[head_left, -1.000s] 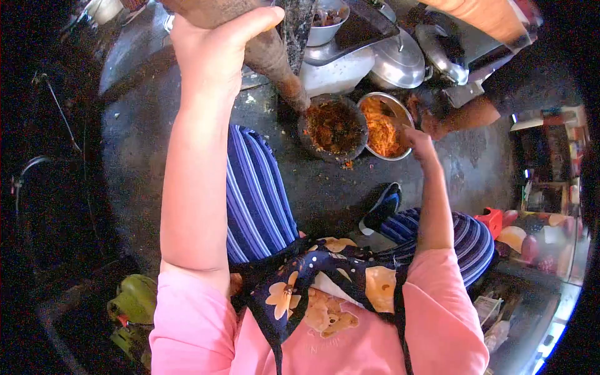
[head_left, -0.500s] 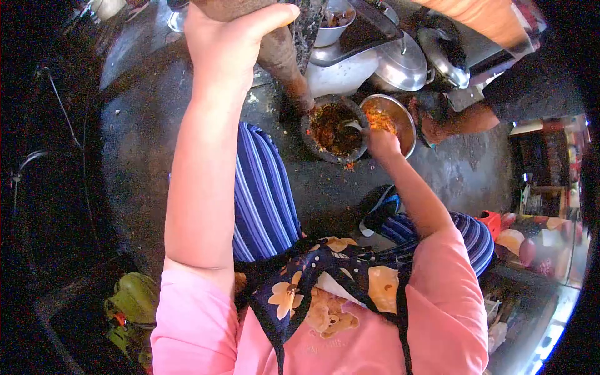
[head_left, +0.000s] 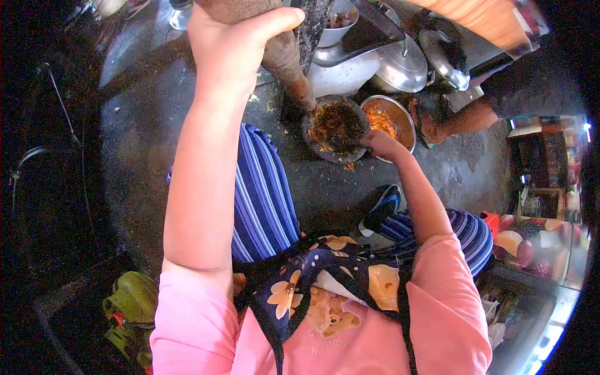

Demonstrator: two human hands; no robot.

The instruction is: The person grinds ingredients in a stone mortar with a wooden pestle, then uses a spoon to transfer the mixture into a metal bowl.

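Note:
A long wooden pestle (head_left: 289, 65) is gripped high up by my left hand (head_left: 222, 53), thumb lying along the shaft. It slants down to the near-left rim of a stone mortar (head_left: 309, 139). Inside the mortar lies a dark, reddish-brown ground mix (head_left: 337, 122). At the mortar's right edge, my right hand (head_left: 382, 144) is closed on a spoon, whose bowl dips into the mix and barely shows. Just beyond that hand, a metal bowl (head_left: 406, 128) holds orange-red shredded or ground food (head_left: 379, 120).
A lidded pot (head_left: 403, 62), a pan lid (head_left: 440, 56) and a bowl of dark food (head_left: 339, 22) stand beyond the mortar. Another person's foot (head_left: 437, 128) is at the right. Orange crumbs (head_left: 349, 167) lie on the floor. A green gas cylinder (head_left: 132, 297) stands lower left.
My right hand has shifted slightly left and turned over the mortar's edge; the spoon, plain to see before, is now mostly hidden. My left hand and the pestle have hardly moved.

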